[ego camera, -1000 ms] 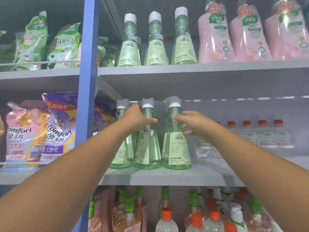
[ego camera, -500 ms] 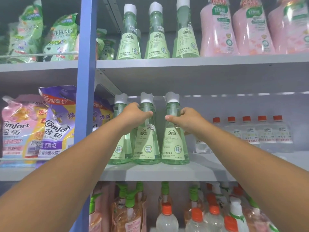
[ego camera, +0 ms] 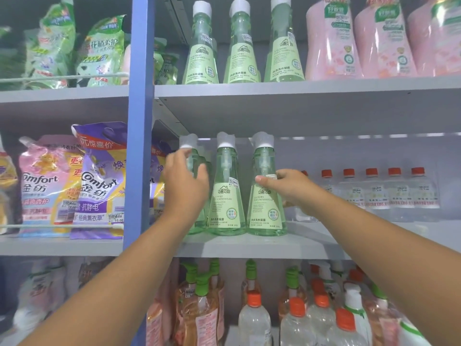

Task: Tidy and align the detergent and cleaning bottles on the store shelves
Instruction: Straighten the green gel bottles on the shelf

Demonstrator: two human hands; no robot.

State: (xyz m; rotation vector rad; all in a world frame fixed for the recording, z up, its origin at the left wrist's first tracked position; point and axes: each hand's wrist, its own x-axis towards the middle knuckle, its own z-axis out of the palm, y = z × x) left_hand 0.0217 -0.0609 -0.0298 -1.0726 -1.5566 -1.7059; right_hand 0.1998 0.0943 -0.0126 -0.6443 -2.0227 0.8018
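Observation:
Three tall green detergent bottles with white caps stand in a row at the front of the middle shelf. My left hand is curled round the neck of the left bottle and hides most of its body. The middle bottle stands free between my hands. My right hand grips the right bottle from its right side, thumb across the front just above the label.
A blue upright post stands just left of the bottles. Comfort refill pouches fill the left bay. Small red-capped clear bottles stand further back on the right. More green bottles and pink bottles occupy the upper shelf; orange-capped bottles stand below.
My left hand has shifted from the middle bottle's neck to the left bottle's neck. My right hand stays on the right bottle, slightly lower.

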